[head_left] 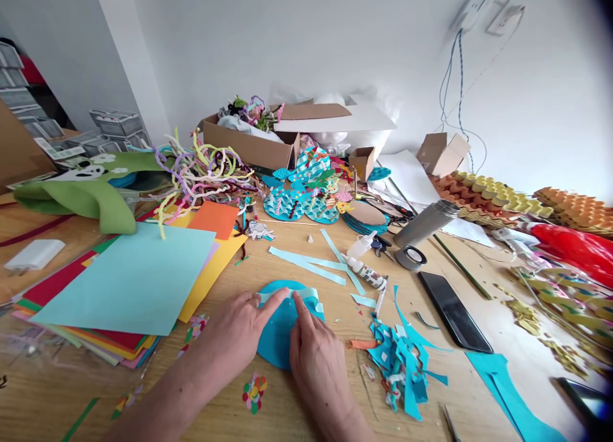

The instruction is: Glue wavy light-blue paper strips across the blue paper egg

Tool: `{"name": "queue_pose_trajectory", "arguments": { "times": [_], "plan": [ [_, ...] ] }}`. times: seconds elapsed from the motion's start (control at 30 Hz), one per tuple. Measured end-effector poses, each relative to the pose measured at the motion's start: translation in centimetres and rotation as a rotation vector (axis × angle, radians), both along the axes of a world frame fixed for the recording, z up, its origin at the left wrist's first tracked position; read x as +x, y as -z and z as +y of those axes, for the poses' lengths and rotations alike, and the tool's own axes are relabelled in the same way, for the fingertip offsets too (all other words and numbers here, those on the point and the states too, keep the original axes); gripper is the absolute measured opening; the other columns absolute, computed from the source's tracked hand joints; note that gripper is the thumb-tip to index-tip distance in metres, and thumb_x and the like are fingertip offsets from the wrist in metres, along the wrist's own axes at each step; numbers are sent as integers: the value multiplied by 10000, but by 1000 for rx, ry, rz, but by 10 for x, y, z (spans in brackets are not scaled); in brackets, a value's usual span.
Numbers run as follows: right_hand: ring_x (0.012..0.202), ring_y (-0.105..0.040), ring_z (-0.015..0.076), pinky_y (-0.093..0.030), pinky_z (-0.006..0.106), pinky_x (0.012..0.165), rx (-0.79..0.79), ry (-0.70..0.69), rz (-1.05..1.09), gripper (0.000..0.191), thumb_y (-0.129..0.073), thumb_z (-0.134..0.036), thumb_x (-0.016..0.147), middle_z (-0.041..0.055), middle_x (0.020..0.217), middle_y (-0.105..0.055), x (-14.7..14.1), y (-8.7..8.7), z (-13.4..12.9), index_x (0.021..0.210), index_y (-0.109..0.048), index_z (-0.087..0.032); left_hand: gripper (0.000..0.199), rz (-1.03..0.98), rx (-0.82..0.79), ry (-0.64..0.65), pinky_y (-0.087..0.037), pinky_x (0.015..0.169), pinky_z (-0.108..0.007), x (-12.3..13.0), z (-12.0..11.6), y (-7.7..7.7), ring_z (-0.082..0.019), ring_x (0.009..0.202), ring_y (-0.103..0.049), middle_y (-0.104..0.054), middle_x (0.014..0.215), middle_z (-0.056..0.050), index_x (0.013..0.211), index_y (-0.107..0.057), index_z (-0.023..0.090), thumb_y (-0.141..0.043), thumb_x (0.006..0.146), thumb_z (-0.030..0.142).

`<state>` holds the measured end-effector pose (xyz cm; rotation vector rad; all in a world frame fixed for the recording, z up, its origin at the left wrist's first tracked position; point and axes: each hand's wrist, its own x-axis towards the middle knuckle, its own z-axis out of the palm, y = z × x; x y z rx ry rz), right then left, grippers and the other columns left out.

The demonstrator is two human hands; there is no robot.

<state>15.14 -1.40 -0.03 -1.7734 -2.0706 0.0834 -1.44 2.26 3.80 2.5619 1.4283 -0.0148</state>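
Observation:
A round blue piece (278,340) lies flat on the wooden table between my hands. Across its upper part runs a pale blue paper strip (310,295), raised in a curl at its right end. The index fingertip of my left hand (242,324) presses on the strip, the other fingers bent and nothing visibly held. My right hand (318,359) also presses the strip with its index finger, close beside the left fingertip, its other fingers curled under. Just beyond the disc lie loose pale blue strips (306,263). A small glue bottle (366,271) rests to their right.
Coloured paper sheets (129,276) are stacked at the left. Blue scraps (402,365) and a black phone (454,311) lie at the right, near a grey flask (426,223). Pipe cleaners (205,174), a cardboard box (249,145) and blue decorated pieces (287,202) stand behind.

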Motion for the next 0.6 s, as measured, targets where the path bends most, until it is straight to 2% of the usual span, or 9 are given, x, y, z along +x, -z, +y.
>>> {"name": "queue_pose_trajectory", "arguments": {
  "times": [0.1, 0.23, 0.4, 0.6],
  "plan": [
    [700, -680, 194, -476, 271, 615, -9, -1, 15, 467, -380, -82, 871, 94, 844, -729, 0, 0, 0, 1312, -538, -82, 690, -42, 2, 41, -484, 913, -373, -2, 0, 4, -235, 1079, -596, -669, 1127, -64, 1410, -407, 331, -346, 813, -9],
    [688, -676, 199, -476, 278, 608, -33, 1, 21, 469, -367, -98, 881, 95, 835, -726, 0, -1, 1, 1319, -535, -82, 568, 3, -11, 34, -504, 881, -426, 0, 0, -1, -276, 1055, -605, -677, 1104, -102, 1284, -565, 255, -338, 827, 7],
    [689, -672, 192, -478, 266, 625, -29, -4, 19, 468, -358, -111, 891, 93, 803, -719, 0, -1, 1, 1323, -535, -88, 587, 43, -20, 11, -519, 843, -422, 3, -2, -10, -270, 995, -627, -679, 1068, -115, 1322, -526, 214, -307, 826, -11],
    [637, -662, 198, -479, 273, 600, -8, 13, 40, 455, -321, -148, 910, 85, 717, -699, 1, 0, 1, 1290, -565, -84, 613, 50, -5, 6, -524, 813, -404, 3, -2, -12, -264, 945, -638, -682, 996, -114, 1321, -521, 203, -306, 800, -36]
  ]
}}
